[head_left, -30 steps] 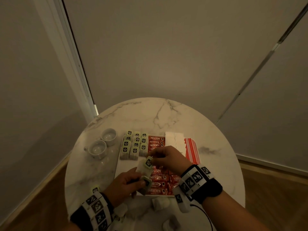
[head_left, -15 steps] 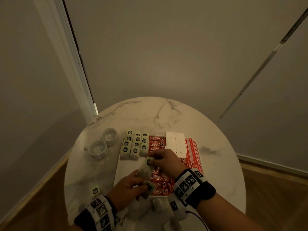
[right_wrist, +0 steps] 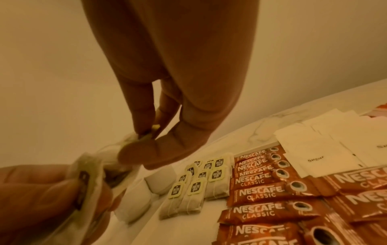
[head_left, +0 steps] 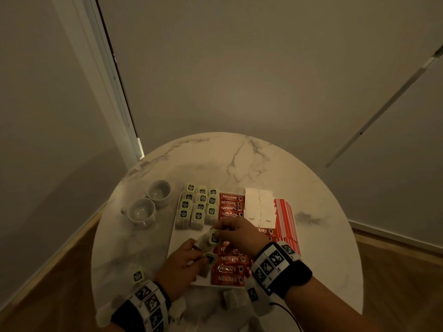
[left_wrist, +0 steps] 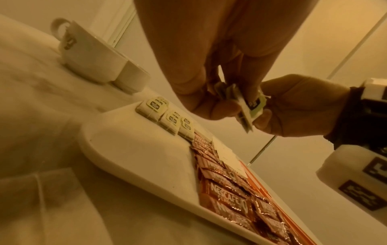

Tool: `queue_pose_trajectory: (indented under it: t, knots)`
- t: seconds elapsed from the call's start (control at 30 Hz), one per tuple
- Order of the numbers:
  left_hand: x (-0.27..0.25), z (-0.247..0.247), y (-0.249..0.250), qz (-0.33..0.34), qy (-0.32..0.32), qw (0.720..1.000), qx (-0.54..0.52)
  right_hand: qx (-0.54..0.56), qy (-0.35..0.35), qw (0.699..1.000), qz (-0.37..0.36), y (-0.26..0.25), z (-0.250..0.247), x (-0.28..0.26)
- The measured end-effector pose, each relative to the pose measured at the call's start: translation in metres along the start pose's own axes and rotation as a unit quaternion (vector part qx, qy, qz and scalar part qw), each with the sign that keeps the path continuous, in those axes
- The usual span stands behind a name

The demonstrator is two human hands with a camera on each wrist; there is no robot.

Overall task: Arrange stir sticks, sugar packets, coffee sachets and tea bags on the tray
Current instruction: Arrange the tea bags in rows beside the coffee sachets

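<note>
Left hand [head_left: 178, 264]: grips tea bags [head_left: 208, 259] above tray's near left part.
Right hand [head_left: 236, 232]: pinches one tea bag tag [head_left: 214, 237].
Tray [left_wrist: 117, 165]: tea bag rows [head_left: 197, 207] far left corner; coffee sachets [head_left: 231, 269] middle; sugar packets [head_left: 260, 208], stir sticks [head_left: 285, 219] right edge.

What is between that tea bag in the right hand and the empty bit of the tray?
Nothing visible. The right hand pinches the tea bag just above the bare tray floor, in front of the tea bag rows.
</note>
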State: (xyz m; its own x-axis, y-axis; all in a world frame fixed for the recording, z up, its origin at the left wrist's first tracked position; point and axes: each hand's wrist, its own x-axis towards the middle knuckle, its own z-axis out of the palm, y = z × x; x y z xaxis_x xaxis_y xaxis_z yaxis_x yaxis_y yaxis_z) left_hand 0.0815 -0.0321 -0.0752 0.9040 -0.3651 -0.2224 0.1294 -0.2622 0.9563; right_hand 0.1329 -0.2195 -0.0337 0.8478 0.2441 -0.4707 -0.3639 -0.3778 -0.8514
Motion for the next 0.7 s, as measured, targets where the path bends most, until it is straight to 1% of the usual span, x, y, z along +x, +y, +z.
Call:
queue_pose_trajectory:
  t: [0.1, 0.2, 0.23, 0.3, 0.37, 0.47, 0.53, 0.6, 0.7]
  knots:
    - [0.003, 0.001, -0.013, -0.011, 0.006, 1.0, 0.005, 0.007, 0.013, 1.0, -0.001, 0.005, 0.0, 0.004]
    - [0.004, -0.001, -0.025, -0.019, -0.002, 1.0, 0.015, 0.018, 0.054, 0.998, 0.005, 0.007, -0.008, 0.011]
    - [0.005, -0.002, -0.03, -0.02, 0.001, 1.0, 0.023, 0.011, 0.07, 0.997, 0.004, 0.008, -0.012, 0.015]
    - [0.005, -0.006, -0.04, -0.025, 0.014, 0.999, 0.046, -0.042, 0.091, 0.995, -0.001, 0.009, -0.018, 0.023]
    - [0.003, -0.011, -0.047, -0.021, 0.023, 0.997, 0.066, -0.107, 0.078, 0.991, 0.005, 0.012, -0.018, 0.032]
    - [0.0, -0.016, -0.05, -0.026, 0.024, 0.996, 0.077, -0.184, 0.007, 0.983, 0.025, 0.015, -0.011, 0.047]
    - [-0.002, -0.018, -0.055, -0.036, 0.025, 0.995, 0.085, -0.204, -0.021, 0.978, 0.032, 0.014, -0.007, 0.057]
    - [-0.004, -0.02, -0.058, -0.033, 0.024, 0.995, 0.086, -0.222, -0.018, 0.974, 0.029, 0.012, -0.005, 0.068]
    - [-0.006, -0.021, -0.058, -0.036, 0.033, 0.995, 0.088, -0.267, 0.007, 0.963, 0.013, 0.012, -0.003, 0.083]
